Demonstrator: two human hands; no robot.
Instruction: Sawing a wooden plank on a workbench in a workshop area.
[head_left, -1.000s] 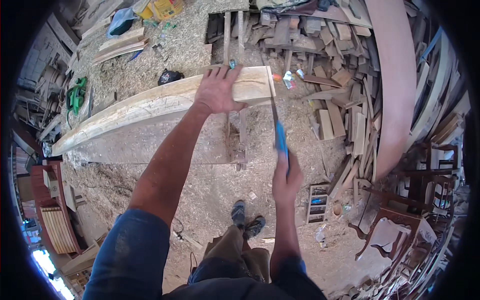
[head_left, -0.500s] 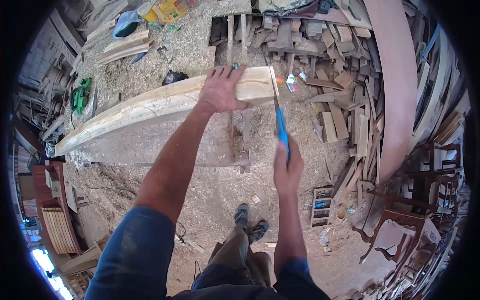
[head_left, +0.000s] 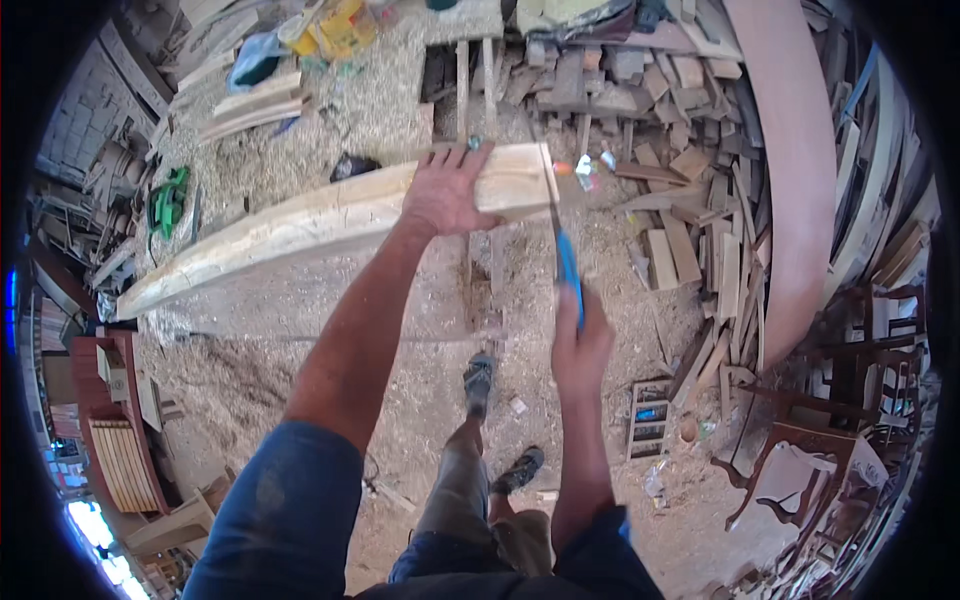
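Observation:
A long, curved, pale plank (head_left: 300, 215) lies across a low wooden bench (head_left: 330, 290), its wide end toward the right. My left hand (head_left: 447, 196) presses flat on the plank near that end, fingers stretched toward the far edge and thumb out along the near side. In my right hand (head_left: 581, 345) is a handsaw (head_left: 568, 262) with a blue handle, the fingers wrapped round it. Its thin, dark blade runs up against the plank's right end, along a narrow strip there. How deep the blade sits in the wood is hard to make out.
Offcuts (head_left: 690, 200) are heaped at the right, beside a wide curved board (head_left: 785, 180). A green power tool (head_left: 168, 202) lies at the left amid shavings. Carved wooden chairs (head_left: 800, 460) stand at lower right. My feet (head_left: 478, 385) are on the shaving-strewn floor.
My left foot has stepped forward to the bench's near edge. The whole view has shifted slightly; my left hand remains on the plank and the saw stays at its right end.

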